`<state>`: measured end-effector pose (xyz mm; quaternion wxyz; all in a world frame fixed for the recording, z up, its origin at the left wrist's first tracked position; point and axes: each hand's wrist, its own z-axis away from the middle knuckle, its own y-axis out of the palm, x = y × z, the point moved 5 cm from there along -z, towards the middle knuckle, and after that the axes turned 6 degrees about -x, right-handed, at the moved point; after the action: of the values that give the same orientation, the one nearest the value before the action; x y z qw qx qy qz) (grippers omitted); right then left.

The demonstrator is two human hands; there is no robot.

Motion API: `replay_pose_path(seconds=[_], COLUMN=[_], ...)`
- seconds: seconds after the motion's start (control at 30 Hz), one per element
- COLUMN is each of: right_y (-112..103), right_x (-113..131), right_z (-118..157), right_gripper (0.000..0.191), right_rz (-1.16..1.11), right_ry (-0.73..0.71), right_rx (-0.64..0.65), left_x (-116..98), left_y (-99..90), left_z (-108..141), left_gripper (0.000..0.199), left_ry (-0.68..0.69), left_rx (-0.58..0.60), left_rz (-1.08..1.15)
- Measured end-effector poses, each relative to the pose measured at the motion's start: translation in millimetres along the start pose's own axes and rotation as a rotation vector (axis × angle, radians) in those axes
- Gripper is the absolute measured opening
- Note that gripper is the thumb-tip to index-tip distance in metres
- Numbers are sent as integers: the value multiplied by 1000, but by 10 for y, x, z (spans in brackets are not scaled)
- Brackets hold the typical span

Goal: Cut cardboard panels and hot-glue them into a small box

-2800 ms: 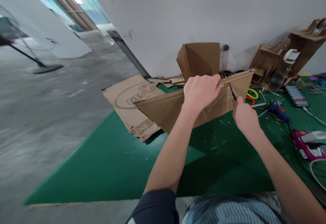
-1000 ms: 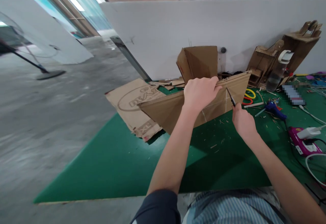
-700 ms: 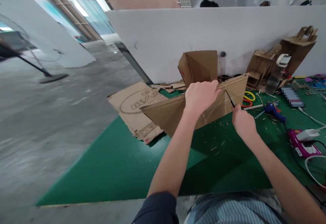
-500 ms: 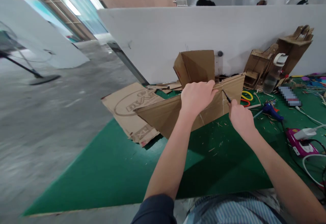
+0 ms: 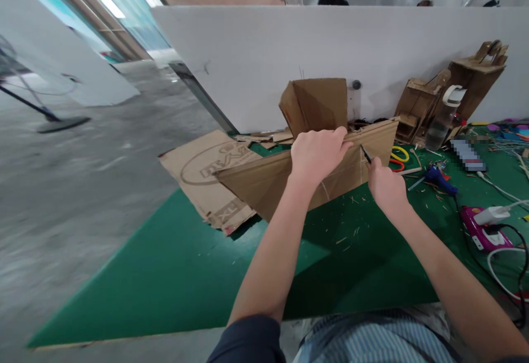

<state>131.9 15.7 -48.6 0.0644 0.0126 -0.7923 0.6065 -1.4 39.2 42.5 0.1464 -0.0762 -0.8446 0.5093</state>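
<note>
A long cardboard piece [image 5: 268, 189] stands tilted on its lower edge above the green table. My left hand [image 5: 316, 156] grips its top edge near the middle, with the fingers wrapped over it. In my right hand [image 5: 385, 185] is a thin dark cutting tool [image 5: 366, 153], whose tip touches the face of the cardboard near a pale vertical line. Another pale line crosses the cardboard below my left hand. Behind the piece stands a folded cardboard box [image 5: 324, 104].
On the green table [image 5: 165, 280], a printed cardboard sheet [image 5: 210, 170] lies at left. To the right are scissors [image 5: 399, 156], a blue glue gun [image 5: 440, 180], a bottle [image 5: 444, 118], a phone [image 5: 468, 155], a pink power strip [image 5: 481, 233] and cables. A white partition [image 5: 248, 60] stands behind.
The view has shifted slightly. My right hand and the tool have moved a little up and to the left against the cardboard. My left hand keeps its hold.
</note>
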Motion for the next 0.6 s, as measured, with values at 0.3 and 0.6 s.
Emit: replay_pose_path(seconds=[0.3, 0.6], right_y=[173, 236], right_x=[-61, -104], right_z=[91, 173], right_gripper=[29, 25], right_rz=[57, 130], right_ry=[32, 4], right_rx=[38, -13], left_x=[-9, -19], left_y=[-22, -16], left_z=[11, 26], left_gripper=[37, 38], left_ry=[3, 11], left_rx=[-6, 0], left_rz=[7, 34])
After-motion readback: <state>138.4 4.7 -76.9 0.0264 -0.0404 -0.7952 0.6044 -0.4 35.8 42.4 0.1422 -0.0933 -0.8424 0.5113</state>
